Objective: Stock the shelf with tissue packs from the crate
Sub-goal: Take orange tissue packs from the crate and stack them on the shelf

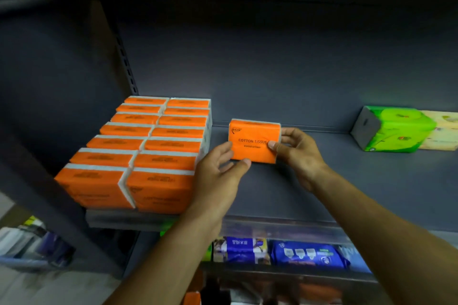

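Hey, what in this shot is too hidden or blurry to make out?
Crate: outside the head view's frame.
Stack: print too blurred to read.
Left hand: whether it grips the pack or only touches it.
Right hand: fingertips hidden behind the pack.
Lower-shelf goods: blurred, partly behind the left arm.

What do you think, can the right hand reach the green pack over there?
Probably yes, but it must let go first: the right hand grips the orange pack, and only bare shelf lies between it and the green pack.
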Action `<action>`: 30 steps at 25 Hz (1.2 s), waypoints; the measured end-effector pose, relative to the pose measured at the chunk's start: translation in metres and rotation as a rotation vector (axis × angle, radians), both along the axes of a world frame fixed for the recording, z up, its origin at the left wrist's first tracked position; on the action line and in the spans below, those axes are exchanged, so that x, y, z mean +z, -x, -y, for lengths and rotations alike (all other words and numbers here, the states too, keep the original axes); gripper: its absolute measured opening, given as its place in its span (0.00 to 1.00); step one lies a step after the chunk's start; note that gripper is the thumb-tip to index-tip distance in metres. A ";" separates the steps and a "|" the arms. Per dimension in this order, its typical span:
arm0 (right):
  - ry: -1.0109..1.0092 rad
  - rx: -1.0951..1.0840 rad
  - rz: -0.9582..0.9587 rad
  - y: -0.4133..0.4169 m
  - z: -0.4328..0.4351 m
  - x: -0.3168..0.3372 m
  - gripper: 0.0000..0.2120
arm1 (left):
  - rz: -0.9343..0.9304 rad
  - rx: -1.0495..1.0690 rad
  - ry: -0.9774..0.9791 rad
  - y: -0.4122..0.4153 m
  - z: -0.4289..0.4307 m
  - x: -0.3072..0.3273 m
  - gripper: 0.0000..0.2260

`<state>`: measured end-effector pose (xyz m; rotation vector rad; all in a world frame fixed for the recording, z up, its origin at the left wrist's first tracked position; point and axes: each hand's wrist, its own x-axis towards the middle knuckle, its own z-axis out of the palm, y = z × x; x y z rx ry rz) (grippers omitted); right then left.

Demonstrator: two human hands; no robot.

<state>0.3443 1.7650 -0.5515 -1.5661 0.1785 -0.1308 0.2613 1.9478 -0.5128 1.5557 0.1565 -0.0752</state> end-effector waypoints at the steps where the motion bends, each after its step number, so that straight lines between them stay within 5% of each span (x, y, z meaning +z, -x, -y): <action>1: 0.004 0.000 -0.007 -0.006 -0.001 -0.003 0.15 | 0.000 0.008 0.005 -0.006 0.002 0.000 0.22; 13: 0.292 -0.082 0.081 -0.106 -0.036 -0.015 0.13 | -0.107 0.183 -0.047 -0.096 0.038 -0.014 0.24; 17: 0.450 -0.139 0.118 -0.108 -0.046 -0.017 0.14 | -0.135 0.204 -0.050 -0.100 0.039 -0.019 0.14; 19: 0.486 -0.153 0.103 -0.108 -0.048 -0.017 0.15 | -0.135 0.197 -0.047 -0.098 0.038 -0.020 0.20; 22: 0.564 -0.124 0.042 -0.100 -0.045 -0.011 0.23 | -0.116 0.232 -0.035 -0.090 0.037 -0.014 0.08; 24: 0.597 -0.108 0.030 -0.084 -0.038 -0.003 0.26 | -0.084 0.241 -0.052 -0.079 0.039 -0.005 0.12; 28: 0.565 -0.164 0.130 -0.022 -0.014 0.019 0.07 | 0.020 0.167 -0.050 -0.048 0.038 -0.001 0.07; 30: 0.566 -0.177 0.175 0.022 -0.003 0.024 0.07 | 0.076 0.091 -0.100 -0.021 0.035 -0.004 0.04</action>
